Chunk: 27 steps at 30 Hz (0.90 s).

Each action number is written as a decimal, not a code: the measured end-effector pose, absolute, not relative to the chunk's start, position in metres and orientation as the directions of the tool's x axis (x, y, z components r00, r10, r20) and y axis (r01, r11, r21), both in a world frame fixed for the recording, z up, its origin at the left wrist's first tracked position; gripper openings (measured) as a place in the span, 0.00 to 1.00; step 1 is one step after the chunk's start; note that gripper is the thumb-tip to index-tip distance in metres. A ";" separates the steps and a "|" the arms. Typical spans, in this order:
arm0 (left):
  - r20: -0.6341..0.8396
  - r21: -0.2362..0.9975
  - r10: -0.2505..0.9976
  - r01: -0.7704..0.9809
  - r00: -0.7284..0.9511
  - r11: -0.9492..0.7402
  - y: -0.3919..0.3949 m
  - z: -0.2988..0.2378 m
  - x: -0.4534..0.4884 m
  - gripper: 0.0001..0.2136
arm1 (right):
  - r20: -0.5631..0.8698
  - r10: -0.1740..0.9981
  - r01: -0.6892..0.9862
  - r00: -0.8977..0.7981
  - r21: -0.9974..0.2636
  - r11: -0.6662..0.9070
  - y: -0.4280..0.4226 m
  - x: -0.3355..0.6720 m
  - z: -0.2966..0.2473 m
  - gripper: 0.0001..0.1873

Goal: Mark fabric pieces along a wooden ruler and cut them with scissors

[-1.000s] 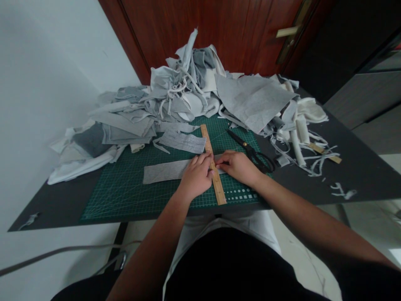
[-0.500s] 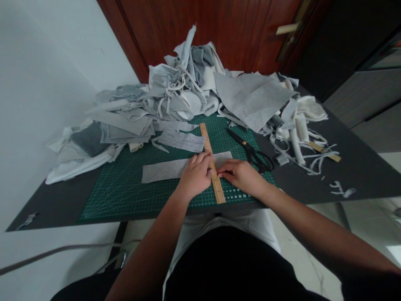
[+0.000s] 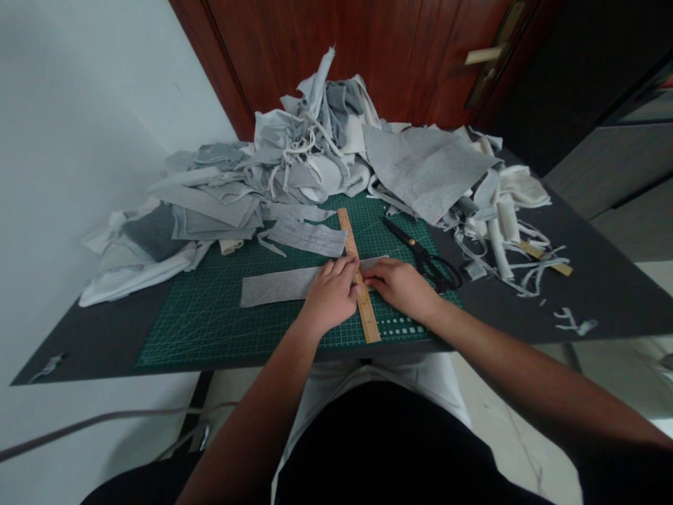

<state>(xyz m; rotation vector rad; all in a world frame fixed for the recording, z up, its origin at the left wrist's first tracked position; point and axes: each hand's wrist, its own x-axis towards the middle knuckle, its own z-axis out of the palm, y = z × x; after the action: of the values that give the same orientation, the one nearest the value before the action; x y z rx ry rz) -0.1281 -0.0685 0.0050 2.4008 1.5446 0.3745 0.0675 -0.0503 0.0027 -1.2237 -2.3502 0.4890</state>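
Note:
A wooden ruler [image 3: 349, 232] lies lengthwise across a grey fabric strip [image 3: 273, 287] on the green cutting mat [image 3: 210, 315]. My left hand [image 3: 329, 297] rests on the strip with its fingers pressed on the ruler's left edge. My right hand [image 3: 402, 287] sits against the ruler's right edge, fingers pinched together at the fabric; whatever it pinches is too small to name. A second grey piece [image 3: 308, 237] lies just beyond the strip.
Black scissors [image 3: 425, 258] lie on the mat right of my right hand. A big heap of grey and white fabric scraps [image 3: 315, 154] fills the back of the dark table [image 3: 604, 280]. Thin offcuts [image 3: 526, 259] lie to the right. A wooden door [image 3: 368, 56] stands behind.
My right hand has slid a little up along the ruler's right edge. The left hand stays pressed on the ruler.

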 end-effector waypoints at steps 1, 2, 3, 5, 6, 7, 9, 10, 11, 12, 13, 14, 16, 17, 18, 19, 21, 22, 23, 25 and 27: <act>0.075 0.354 0.914 0.846 0.399 -0.399 -0.069 0.005 -0.128 0.26 | 0.219 0.833 0.676 -0.508 -0.499 0.543 -0.048 0.067 0.003 0.08; 0.077 0.353 0.914 0.846 0.399 -0.399 -0.069 0.005 -0.128 0.26 | 0.217 0.836 0.678 -0.504 -0.500 0.539 -0.045 0.066 0.004 0.09; 0.078 0.351 0.914 0.847 0.398 -0.399 -0.069 0.006 -0.128 0.26 | 0.214 0.840 0.683 -0.499 -0.500 0.533 -0.043 0.066 0.004 0.10; 0.082 0.349 0.912 0.846 0.401 -0.403 -0.069 0.006 -0.128 0.26 | 0.206 0.850 0.698 -0.486 -0.493 0.519 -0.038 0.064 0.005 0.10; 0.082 0.348 0.912 0.845 0.403 -0.405 -0.069 0.006 -0.128 0.26 | 0.203 0.855 0.707 -0.477 -0.489 0.511 -0.035 0.063 0.006 0.10; 0.081 0.347 0.911 0.845 0.405 -0.406 -0.069 0.006 -0.128 0.26 | 0.203 0.859 0.713 -0.470 -0.486 0.505 -0.033 0.062 0.006 0.09; 0.082 0.345 0.910 0.845 0.406 -0.408 -0.069 0.006 -0.128 0.26 | 0.211 0.863 0.721 -0.458 -0.479 0.500 -0.027 0.060 0.005 0.09; 0.083 0.343 0.910 0.846 0.406 -0.409 -0.069 0.006 -0.127 0.26 | 0.217 0.865 0.724 -0.453 -0.476 0.499 -0.025 0.059 0.005 0.09; 0.084 0.342 0.910 0.846 0.407 -0.410 -0.069 0.006 -0.127 0.26 | 0.224 0.865 0.726 -0.449 -0.473 0.499 -0.022 0.059 0.004 0.08; 0.085 0.342 0.909 0.845 0.407 -0.411 -0.069 0.006 -0.127 0.26 | 0.230 0.866 0.728 -0.445 -0.470 0.499 -0.020 0.058 0.004 0.08; 0.085 0.342 0.909 0.845 0.407 -0.411 -0.069 0.006 -0.127 0.26 | 0.234 0.867 0.731 -0.441 -0.468 0.498 -0.018 0.058 0.004 0.08; 0.084 0.342 0.909 0.845 0.408 -0.411 -0.069 0.006 -0.127 0.26 | 0.236 0.869 0.734 -0.436 -0.465 0.495 -0.016 0.057 0.003 0.08; 0.082 0.342 0.909 0.846 0.408 -0.410 -0.069 0.006 -0.127 0.26 | 0.234 0.875 0.743 -0.423 -0.464 0.483 -0.013 0.056 0.004 0.08; 0.082 0.342 0.910 0.846 0.406 -0.409 -0.069 0.006 -0.127 0.26 | 0.231 0.878 0.746 -0.419 -0.464 0.478 -0.011 0.055 0.004 0.08; 0.083 0.341 0.911 0.847 0.405 -0.407 -0.069 0.005 -0.127 0.26 | 0.227 0.880 0.749 -0.417 -0.462 0.474 -0.010 0.055 0.004 0.07; 0.084 0.341 0.911 0.848 0.403 -0.406 -0.069 0.005 -0.127 0.26 | 0.225 0.882 0.752 -0.415 -0.460 0.472 -0.008 0.054 0.004 0.07; 0.093 0.340 0.912 0.848 0.400 -0.407 -0.069 0.003 -0.127 0.25 | 0.220 0.883 0.759 -0.415 -0.451 0.470 -0.004 0.053 0.005 0.07; 0.097 0.339 0.911 0.848 0.400 -0.408 -0.069 0.003 -0.127 0.24 | 0.217 0.882 0.762 -0.418 -0.444 0.470 -0.003 0.053 0.005 0.07; 0.100 0.337 0.912 0.849 0.398 -0.407 -0.069 0.003 -0.127 0.23 | 0.215 0.882 0.766 -0.418 -0.438 0.470 -0.001 0.052 0.005 0.07; 0.100 0.332 0.913 0.852 0.395 -0.405 -0.069 0.003 -0.127 0.21 | 0.208 0.884 0.773 -0.418 -0.429 0.467 0.001 0.051 0.005 0.07; 0.099 0.327 0.914 0.855 0.392 -0.402 -0.069 0.003 -0.127 0.20 | 0.203 0.886 0.778 -0.417 -0.423 0.464 0.002 0.051 0.006 0.07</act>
<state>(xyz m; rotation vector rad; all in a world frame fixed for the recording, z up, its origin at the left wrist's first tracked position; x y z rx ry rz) -0.1273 -0.0694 0.0035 2.4269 1.5705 0.3888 0.0509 0.0024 0.0059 -1.3973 -2.3207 0.3707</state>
